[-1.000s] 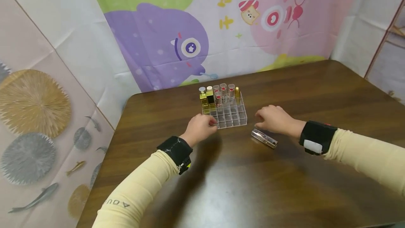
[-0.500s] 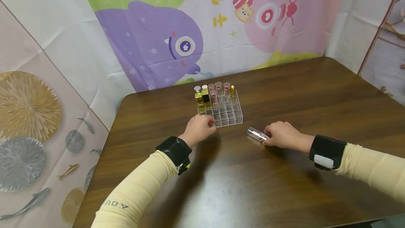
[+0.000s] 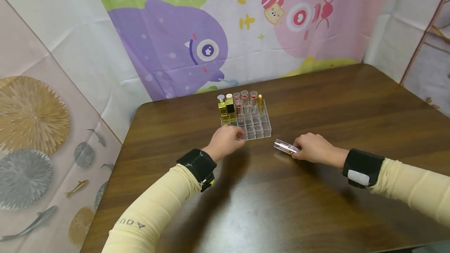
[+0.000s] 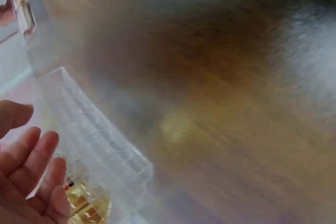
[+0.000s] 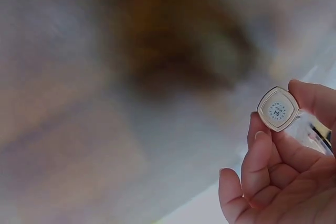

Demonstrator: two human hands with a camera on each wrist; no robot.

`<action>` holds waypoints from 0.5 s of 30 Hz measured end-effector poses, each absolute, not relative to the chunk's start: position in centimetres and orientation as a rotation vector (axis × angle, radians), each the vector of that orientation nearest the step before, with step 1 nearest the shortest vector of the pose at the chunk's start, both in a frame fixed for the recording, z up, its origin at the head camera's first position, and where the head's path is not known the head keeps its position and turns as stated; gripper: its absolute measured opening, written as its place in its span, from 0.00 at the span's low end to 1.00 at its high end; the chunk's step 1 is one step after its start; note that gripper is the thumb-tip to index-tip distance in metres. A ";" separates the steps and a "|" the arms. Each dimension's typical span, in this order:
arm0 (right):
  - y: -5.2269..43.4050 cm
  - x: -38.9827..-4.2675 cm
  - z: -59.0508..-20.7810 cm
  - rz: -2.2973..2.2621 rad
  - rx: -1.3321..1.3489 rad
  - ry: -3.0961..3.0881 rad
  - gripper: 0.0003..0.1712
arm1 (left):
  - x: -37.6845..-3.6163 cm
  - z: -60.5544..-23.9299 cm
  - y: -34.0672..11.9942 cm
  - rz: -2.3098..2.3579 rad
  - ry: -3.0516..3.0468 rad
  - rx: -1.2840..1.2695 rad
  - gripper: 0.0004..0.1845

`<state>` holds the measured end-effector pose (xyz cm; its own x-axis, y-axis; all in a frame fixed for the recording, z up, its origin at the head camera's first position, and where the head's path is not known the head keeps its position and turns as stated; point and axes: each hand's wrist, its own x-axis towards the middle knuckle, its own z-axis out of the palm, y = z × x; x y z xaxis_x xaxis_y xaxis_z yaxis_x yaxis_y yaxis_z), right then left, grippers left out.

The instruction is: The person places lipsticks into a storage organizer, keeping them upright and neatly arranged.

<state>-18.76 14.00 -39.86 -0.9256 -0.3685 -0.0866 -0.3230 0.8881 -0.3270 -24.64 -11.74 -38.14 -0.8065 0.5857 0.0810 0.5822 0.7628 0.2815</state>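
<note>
My right hand (image 3: 315, 149) pinches a clear-capped lipstick (image 3: 285, 147) by its base end, between thumb and fingers, the cap pointing left toward the organizer. In the right wrist view the squarish base of the lipstick (image 5: 276, 109) faces the camera, with a round label reading 04. My left hand (image 3: 225, 141) is at the front left corner of a clear lipstick organizer (image 3: 263, 131), partly covering it. Its fingers are loosely bent with nothing between them; in the left wrist view the organizer (image 4: 113, 153) lies just beyond the fingertips.
The organizer's back rows hold two gold-coloured bottles (image 3: 230, 106), several red lipsticks (image 3: 254, 100) and a gold bullet-shaped tube (image 3: 260, 104). Its front compartments show bare. Brown wooden tabletop (image 3: 263, 206) surrounds it, and a cartoon curtain (image 3: 175, 50) hangs behind.
My right hand has moved from the lipstick's far side to its right end and taken hold of it. My left hand has stayed by the organizer. The camera view has shifted slightly.
</note>
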 end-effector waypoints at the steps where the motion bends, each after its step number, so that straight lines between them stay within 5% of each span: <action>1: 13.8 -19.0 -39.6 -0.478 -0.546 2.913 0.09 | -24.7 -37.9 -11.6 0.463 2.924 1.003 0.13; 15: 9.7 -21.3 -35.7 -0.556 -0.750 2.932 0.06 | -25.0 -35.4 -10.3 0.399 2.849 1.198 0.20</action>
